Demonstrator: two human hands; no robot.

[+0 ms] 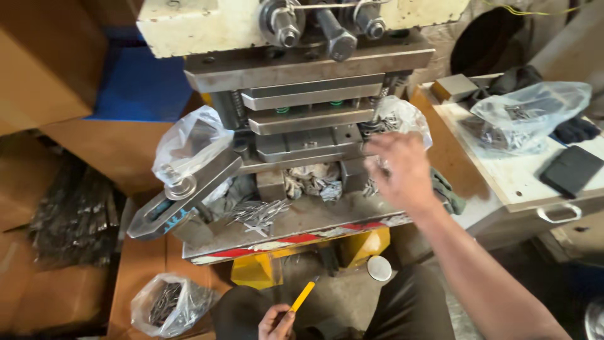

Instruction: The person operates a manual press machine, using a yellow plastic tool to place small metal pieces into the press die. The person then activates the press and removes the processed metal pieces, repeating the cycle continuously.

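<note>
At the right end of the grey steel press bed (pixel 302 220), beside the stacked die plates (pixel 308 119), the right hand (pixel 399 170) reaches in with its fingers spread and loosely curled. It is blurred, so I cannot tell whether it pinches any of the small metal pieces there. Just behind it, touching the right edge of the die, sits a clear plastic bag of thin metal strips (pixel 402 119).

Low at the near edge of the view, over the person's lap, the left hand (pixel 275 322) is closed around a slim yellow-handled tool (pixel 303 296), its tip pointing up toward the red-and-white striped front edge of the bed (pixel 296 240).

A loose heap of small silvery stamped pieces (pixel 259 214) lies near the front middle of the bed, and a second clear bag (pixel 189 145) rests at the left edge above a heavy grey steel clamp arm (pixel 182 195). A third bag of metal parts (pixel 170 305) sits on a brown cardboard box (pixel 141 271) below the left corner.

The main danger, as I judge it, is the right hand's fingers lying so near the gap between the die plates: if the press cycled, they could be crushed. The sharp strip edges could also cut bare skin, and a brushing wrist could tip the right bag off the bed.
</note>
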